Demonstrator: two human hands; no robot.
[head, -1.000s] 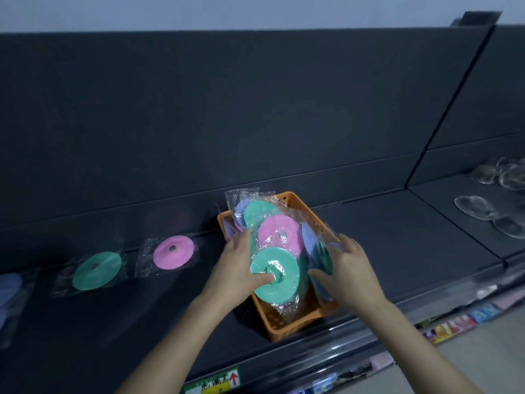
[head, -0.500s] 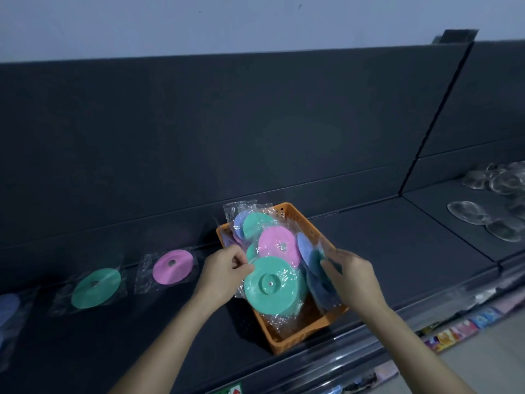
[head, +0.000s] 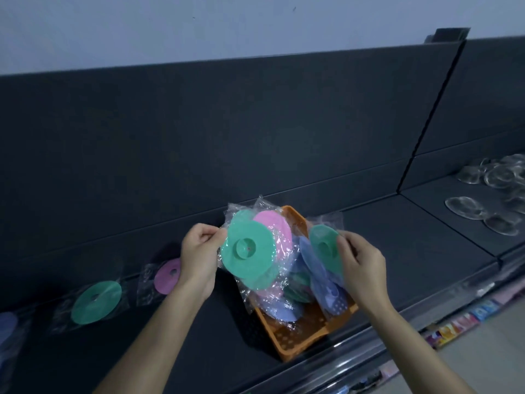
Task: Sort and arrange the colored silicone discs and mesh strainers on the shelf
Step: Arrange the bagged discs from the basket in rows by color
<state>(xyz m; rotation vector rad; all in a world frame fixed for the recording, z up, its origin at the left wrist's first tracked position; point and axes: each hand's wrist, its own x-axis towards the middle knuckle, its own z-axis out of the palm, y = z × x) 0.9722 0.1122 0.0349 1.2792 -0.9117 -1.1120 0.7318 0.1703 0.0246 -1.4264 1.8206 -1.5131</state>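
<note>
Head view: left hand pinches wrapped disc bundle over orange basket, approx. 6 o'clock. Right hand grips 2nd green disc, 3 o'clock of bundle. Pink disc lies on shelf, 8 o'clock.

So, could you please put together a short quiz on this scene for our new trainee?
1. True or false: the right hand holds nothing.
2. In the bundle of wrapped discs that the left hand grips, the front disc is: A green, B pink, C blue.
3. What colour is the single disc lying on the shelf nearest the left hand?
Key: 1 false, it grips a green wrapped disc; 2 A; 3 pink.
</note>
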